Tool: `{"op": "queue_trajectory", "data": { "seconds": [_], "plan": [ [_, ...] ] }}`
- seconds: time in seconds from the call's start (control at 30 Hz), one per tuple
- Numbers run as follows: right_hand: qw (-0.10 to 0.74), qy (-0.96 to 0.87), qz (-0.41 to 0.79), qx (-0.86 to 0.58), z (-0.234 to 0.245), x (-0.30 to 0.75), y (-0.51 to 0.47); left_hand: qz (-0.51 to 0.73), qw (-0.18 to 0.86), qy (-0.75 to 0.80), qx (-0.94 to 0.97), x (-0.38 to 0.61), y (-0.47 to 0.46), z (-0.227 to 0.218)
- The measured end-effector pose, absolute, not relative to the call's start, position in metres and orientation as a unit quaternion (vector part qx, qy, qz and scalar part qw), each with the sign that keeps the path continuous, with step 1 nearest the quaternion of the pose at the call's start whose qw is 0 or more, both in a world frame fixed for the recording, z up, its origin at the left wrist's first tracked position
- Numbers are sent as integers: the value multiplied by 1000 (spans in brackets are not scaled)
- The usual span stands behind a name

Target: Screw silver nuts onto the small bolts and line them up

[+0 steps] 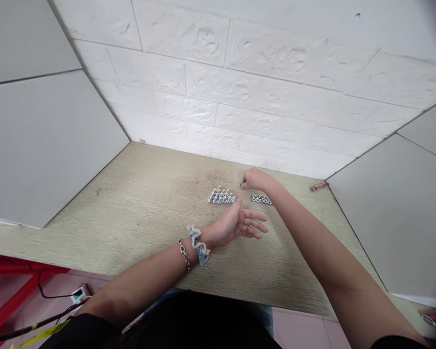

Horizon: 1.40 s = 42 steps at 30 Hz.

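My left hand (244,224) is held over the tabletop with its fingers stretched out and apart, and nothing is in it. Its thumb is near the right end of a close-set group of small silver metal pieces (220,196) that look like bolts. Farther back, my right hand (255,179) is closed with its fingertips pinched on a small dark metallic piece (242,183), mostly hidden by the fingers. Below that hand, silver ring-shaped nuts (260,198) lie in two neat rows, the right end partly covered by my right forearm.
The pale wooden table (148,194) meets a white brick-pattern wall (240,102). Grey panels flank it at left (51,140) and right (396,208). A red and silver object (319,186) lies by the right panel. Beneath the left edge stands a red frame (14,291) with cables.
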State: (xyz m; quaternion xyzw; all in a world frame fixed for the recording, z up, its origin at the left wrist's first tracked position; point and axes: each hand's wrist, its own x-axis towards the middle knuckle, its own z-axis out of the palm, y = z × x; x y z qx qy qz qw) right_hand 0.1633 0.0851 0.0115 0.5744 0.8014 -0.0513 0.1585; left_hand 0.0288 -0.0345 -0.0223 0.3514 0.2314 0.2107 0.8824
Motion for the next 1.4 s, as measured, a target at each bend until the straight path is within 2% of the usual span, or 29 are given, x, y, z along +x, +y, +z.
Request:
{"op": "queue_trajectory", "data": {
  "seconds": [1.4],
  "plan": [
    [179, 791, -42, 583, 19, 155, 80, 158, 839, 288, 434, 30, -43, -11]
  ]
}}
